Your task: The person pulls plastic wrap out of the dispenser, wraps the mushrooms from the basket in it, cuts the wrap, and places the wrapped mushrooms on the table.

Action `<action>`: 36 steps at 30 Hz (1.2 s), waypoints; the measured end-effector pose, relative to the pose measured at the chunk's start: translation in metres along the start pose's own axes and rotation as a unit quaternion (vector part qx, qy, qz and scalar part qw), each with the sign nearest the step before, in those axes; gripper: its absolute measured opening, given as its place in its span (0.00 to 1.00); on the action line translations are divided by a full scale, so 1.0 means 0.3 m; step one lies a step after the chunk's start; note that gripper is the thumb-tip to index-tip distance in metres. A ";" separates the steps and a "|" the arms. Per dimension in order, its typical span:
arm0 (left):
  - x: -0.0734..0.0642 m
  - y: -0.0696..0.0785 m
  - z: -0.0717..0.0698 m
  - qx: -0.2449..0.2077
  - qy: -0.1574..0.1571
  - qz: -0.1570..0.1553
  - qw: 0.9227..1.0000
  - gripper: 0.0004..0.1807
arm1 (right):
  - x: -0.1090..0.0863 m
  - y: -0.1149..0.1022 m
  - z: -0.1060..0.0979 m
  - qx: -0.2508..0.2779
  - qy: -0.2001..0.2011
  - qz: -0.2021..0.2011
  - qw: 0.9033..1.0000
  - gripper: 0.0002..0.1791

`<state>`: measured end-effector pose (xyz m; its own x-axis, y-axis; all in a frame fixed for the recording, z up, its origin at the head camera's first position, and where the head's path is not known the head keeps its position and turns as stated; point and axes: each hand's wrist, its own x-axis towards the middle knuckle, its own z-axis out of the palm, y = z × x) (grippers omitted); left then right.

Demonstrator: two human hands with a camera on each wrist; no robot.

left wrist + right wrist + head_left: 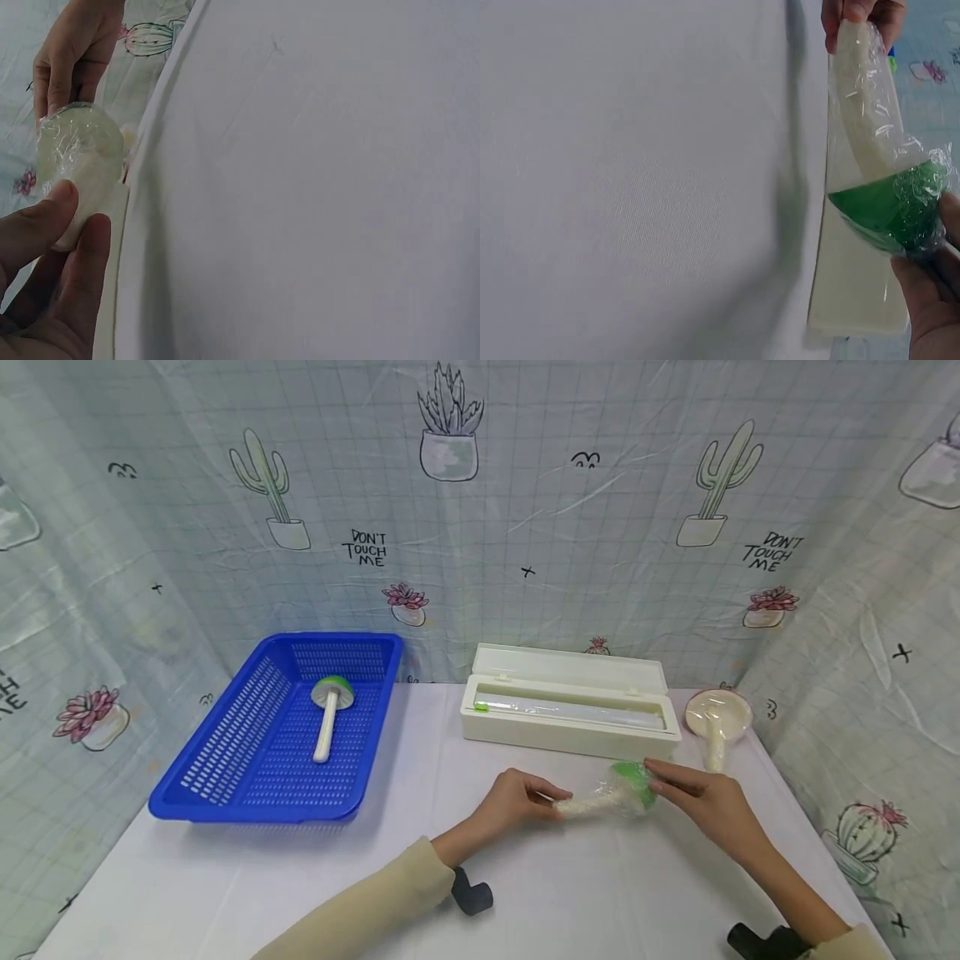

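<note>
A mushroom-shaped tool with a green cap [636, 783] and a pale handle is wrapped in clear film and held above the table. My left hand [522, 800] pinches the end of its handle [859, 90] between thumb and fingers. On the cap side, my right hand [701, 802] pinches the film at the green cap's edge; in the right wrist view the thumb and a fingertip lie against the cap. Crinkled film [79, 142] covers the cap's underside in the left wrist view. Behind the hands stands a white cling film dispenser [562, 739], its lid raised.
A blue perforated basket [360, 793] at the left holds another green-capped mushroom-shaped tool [327, 727]. At the far right, beside the dispenser, lies a cream, film-wrapped tool of similar shape [717, 718]. Patterned curtains [517, 510] enclose the white-covered table [540, 893] at the back and sides.
</note>
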<state>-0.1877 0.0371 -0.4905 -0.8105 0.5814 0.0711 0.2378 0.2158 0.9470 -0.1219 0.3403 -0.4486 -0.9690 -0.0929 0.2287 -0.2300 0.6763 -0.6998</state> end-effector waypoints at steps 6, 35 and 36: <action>0.032 0.064 0.137 0.054 -0.035 0.032 0.997 0.14 | -0.037 0.060 -0.125 -0.052 -0.018 -0.034 0.998 0.17; 0.280 0.225 0.673 0.392 -0.123 0.120 0.904 0.10 | 0.022 0.320 -0.471 -0.210 -0.115 -0.004 0.971 0.14; 0.284 0.226 0.676 0.393 -0.123 0.121 0.903 0.10 | 0.026 0.322 -0.467 -0.217 -0.114 -0.002 0.970 0.14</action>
<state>-0.1321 0.2603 -0.4836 -0.5642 0.8214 0.0829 0.7767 0.4941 0.3907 -0.1390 0.5073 -0.4196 -0.9740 -0.2229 0.0404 -0.2233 0.9144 -0.3377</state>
